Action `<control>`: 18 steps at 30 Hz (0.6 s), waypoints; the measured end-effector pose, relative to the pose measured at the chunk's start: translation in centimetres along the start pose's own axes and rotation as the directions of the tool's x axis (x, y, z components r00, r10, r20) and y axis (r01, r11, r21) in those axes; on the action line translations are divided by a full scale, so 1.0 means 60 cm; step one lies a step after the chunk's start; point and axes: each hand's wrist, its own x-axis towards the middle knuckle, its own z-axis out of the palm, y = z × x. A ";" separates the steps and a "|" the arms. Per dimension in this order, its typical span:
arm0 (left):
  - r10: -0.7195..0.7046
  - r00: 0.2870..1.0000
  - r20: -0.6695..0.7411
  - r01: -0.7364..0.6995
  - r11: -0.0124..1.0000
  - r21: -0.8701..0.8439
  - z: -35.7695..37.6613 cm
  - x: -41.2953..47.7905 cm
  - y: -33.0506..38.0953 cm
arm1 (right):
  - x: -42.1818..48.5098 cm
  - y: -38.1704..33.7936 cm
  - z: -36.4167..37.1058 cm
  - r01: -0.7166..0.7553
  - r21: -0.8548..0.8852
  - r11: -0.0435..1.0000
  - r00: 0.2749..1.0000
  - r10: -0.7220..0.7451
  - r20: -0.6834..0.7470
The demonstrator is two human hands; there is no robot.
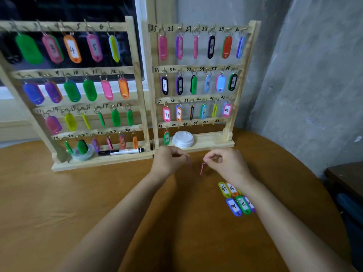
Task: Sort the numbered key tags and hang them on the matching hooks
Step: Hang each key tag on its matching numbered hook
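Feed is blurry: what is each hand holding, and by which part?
Right hand pinches the pink key tag by its ring. Left hand is curled; its hold cannot be told.

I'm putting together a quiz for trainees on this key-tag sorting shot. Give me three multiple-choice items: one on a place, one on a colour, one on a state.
1. Where do the loose tags lie?
A) on the table beside the right forearm
B) on a rack's base
C) in a drawer

2. What colour is the tag on hook 43?
A) orange
B) green
C) blue

3. What is the right hand doing?
A) resting flat
B) holding a marker
C) pinching the ring of a pink tag

Answers:
1 A: the loose tags lie in a cluster on the table by the forearm.
2 B: a green tag hangs under 43.
3 C: fingertips pinch the ring, and the pink tag hangs below it.
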 end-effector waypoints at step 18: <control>-0.091 0.957 -0.276 0.046 0.985 -0.168 -0.023 0.143 -0.018 | 0.170 -0.062 0.048 0.142 -0.101 0.985 0.989 -0.145 -0.018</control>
